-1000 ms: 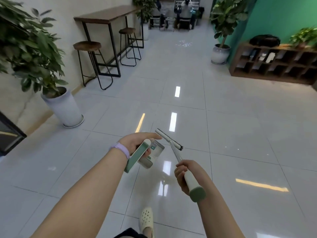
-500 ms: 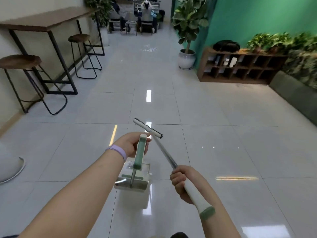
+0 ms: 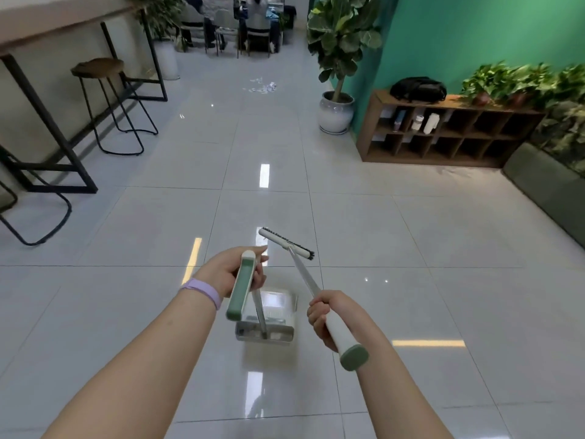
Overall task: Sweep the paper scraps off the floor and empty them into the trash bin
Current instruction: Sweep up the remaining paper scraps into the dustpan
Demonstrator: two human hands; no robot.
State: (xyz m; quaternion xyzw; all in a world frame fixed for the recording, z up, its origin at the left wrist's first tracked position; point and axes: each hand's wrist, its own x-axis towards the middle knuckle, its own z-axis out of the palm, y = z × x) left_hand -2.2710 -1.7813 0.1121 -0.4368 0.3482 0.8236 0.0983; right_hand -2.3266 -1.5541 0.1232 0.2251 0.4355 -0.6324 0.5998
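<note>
Gripping the broom (image 3: 304, 274) by its white handle, your right hand (image 3: 326, 315) had its fingers curled tight around the shaft, with the brush head raised off the floor (image 3: 411, 236) and pointing forward. Your left hand (image 3: 231, 274) held the green dustpan handle, fingers wrapped round it and thumb along the top, a purple band (image 3: 202, 291) on that wrist. The dustpan (image 3: 269, 321) hung below and between your hands, just above the glossy tiles. Farther on, a potted plant (image 3: 340, 42) stood at the corner of the green wall beside a low wooden shelf (image 3: 443, 134). On the left stood a stool (image 3: 101, 71) by a high table (image 3: 47, 23). The paper scraps (image 3: 262, 85) lay well ahead, down the corridor floor.
</note>
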